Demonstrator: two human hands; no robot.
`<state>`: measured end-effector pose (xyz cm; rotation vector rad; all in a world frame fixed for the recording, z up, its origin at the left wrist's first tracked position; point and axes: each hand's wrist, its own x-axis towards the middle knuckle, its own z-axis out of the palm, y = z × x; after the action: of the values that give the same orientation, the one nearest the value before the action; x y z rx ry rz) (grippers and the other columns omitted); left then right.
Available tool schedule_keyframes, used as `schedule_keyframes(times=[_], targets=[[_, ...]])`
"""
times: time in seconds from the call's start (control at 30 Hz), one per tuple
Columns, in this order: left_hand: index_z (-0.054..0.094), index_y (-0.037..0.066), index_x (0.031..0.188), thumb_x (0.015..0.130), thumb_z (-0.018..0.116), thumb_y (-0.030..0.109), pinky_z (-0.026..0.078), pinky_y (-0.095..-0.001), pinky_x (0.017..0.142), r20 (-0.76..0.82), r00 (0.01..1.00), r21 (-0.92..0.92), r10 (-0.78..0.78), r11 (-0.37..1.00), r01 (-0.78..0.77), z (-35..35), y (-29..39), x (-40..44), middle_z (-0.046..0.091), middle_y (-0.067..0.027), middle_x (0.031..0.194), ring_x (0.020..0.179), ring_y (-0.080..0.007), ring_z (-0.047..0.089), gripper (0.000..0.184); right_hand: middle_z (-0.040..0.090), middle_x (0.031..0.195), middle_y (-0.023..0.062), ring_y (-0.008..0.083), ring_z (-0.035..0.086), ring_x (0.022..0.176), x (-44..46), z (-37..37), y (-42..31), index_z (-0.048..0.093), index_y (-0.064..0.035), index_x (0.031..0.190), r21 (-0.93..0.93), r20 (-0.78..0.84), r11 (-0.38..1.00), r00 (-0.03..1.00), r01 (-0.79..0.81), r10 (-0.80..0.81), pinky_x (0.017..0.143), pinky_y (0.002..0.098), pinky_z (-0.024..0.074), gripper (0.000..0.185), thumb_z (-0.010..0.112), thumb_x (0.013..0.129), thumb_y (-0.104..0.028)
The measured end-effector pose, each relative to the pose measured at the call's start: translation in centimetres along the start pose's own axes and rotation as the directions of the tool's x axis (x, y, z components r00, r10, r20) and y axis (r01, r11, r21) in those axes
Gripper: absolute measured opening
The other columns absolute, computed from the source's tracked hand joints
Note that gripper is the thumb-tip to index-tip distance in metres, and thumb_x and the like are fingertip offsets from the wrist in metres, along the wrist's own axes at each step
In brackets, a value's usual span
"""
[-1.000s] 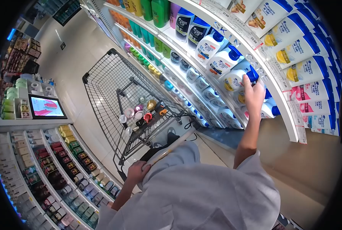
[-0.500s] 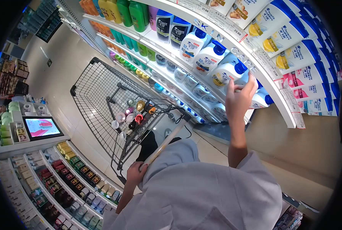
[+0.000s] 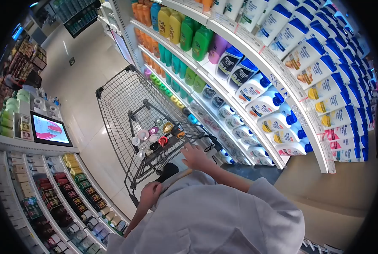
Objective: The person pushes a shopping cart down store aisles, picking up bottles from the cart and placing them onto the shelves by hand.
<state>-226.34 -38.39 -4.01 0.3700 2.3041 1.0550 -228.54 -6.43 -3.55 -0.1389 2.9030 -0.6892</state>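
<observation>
My left hand is wrapped round the near end of the shopping cart's pale handle bar. Over the far part of that bar, my right hand is open, its fingers apart and nothing in it. Ahead stands the wire shopping cart. In its lower part, several small round and coloured items, among them a red one, show through the wire; their kind is unclear. White pump bottles with blue tops lie to the right of my right hand, on the shelf.
A curved shelf unit on the right carries rows of coloured bottles and white bottles with blue caps. Lower left, another shelf unit holds small boxes and jars beside a lit screen. Pale tiled floor extends past the cart.
My right hand has come away from the pump bottles on the shelf, down and left to above the cart handle, with nothing in it. My left hand stays on the handle. The view has shifted.
</observation>
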Motion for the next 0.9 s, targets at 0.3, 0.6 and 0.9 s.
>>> schedule_keyframes(times=[0.3, 0.6, 0.9], targets=[[0.070, 0.000, 0.108, 0.096, 0.064, 0.030, 0.053, -0.0432, 0.088, -0.176, 0.984, -0.001, 0.037, 0.999, -0.038, -7.1, -3.8, 4.8, 0.070, -0.0205, 0.107, 0.101, -0.0365, 0.067, 0.033, 0.053, 0.126, 0.0166, 0.0377, 0.062, 0.112, 8.9, 1.8, -3.2, 0.060, -0.0103, 0.130, -0.003, 0.114, 0.988, 0.982, -0.153, 0.153, 0.096, 0.0492, 0.0513, 0.043, 0.067, 0.090, -0.024], [0.067, 0.002, 0.103, 0.086, 0.070, 0.015, 0.049, -0.0473, 0.092, -0.536, 0.820, 0.223, 0.201, 0.970, -0.092, -12.6, -7.5, 10.0, 0.064, -0.0200, 0.111, 0.106, -0.0394, 0.060, 0.022, 0.059, 0.120, 0.0161, 0.0373, 0.062, 0.112, 16.2, 2.8, -5.3, 0.064, -0.0067, 0.119, -0.062, -0.080, 0.994, 0.993, -0.093, 0.088, 0.095, 0.0499, 0.0511, 0.034, 0.065, 0.088, -0.020], [0.063, -0.001, 0.109, 0.081, 0.074, 0.021, 0.048, -0.0516, 0.092, -0.585, 0.808, 0.190, 0.069, 0.980, 0.054, -18.9, -9.2, 14.6, 0.062, -0.0217, 0.110, 0.105, -0.0404, 0.060, 0.037, 0.044, 0.143, 0.0216, 0.0423, 0.043, 0.134, 23.3, 2.2, -8.1, 0.046, -0.0044, 0.143, -0.075, -0.182, 0.996, 0.981, 0.047, -0.060, 0.107, 0.0540, 0.0409, 0.066, 0.071, 0.083, -0.016]])
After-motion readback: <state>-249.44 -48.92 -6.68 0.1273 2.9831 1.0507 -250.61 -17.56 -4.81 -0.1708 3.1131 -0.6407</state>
